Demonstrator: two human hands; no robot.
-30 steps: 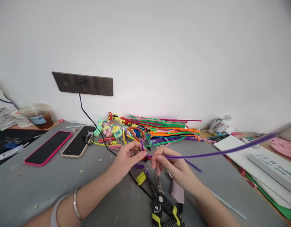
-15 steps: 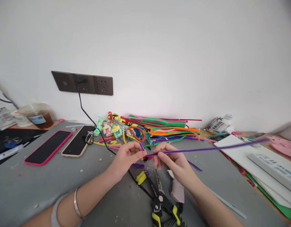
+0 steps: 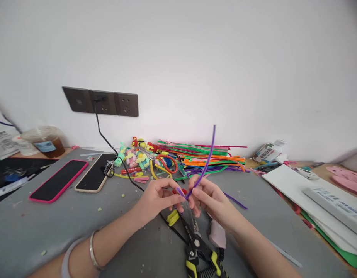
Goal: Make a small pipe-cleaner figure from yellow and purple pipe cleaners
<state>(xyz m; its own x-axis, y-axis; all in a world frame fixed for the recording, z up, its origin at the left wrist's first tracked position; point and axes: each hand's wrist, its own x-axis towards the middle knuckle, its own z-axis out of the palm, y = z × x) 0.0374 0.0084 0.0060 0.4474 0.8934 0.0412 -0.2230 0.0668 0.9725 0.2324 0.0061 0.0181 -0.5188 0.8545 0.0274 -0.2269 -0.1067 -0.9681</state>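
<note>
Both hands pinch one purple pipe cleaner [image 3: 208, 159] above the middle of the grey mat. My left hand [image 3: 159, 197] is closed on its short bent end, thumb against the fingers. Close beside it, my right hand [image 3: 210, 197] grips the stem, and the long free part rises from there, curving upward. Under the hands lie black-and-yellow wire pliers [image 3: 197, 247], jaws pointing away from me. A small yellow folded pipe-cleaner piece [image 3: 173, 218] lies left of the jaws. A pale pinkish tool handle [image 3: 217, 233] is to their right, partly covered by my right wrist.
Behind the hands are bundles of coloured pipe cleaners [image 3: 196, 148] and small fuzzy figures [image 3: 132, 158]. Two phones [image 3: 61, 181] lie at left, near a black cable [image 3: 101, 133] running from the wall socket. White boxes [image 3: 335, 206] and a bottle [image 3: 268, 151] stand right.
The purple pipe cleaner's long free part has swung from pointing right to pointing up. Both hands have moved slightly, still pinching it close together.
</note>
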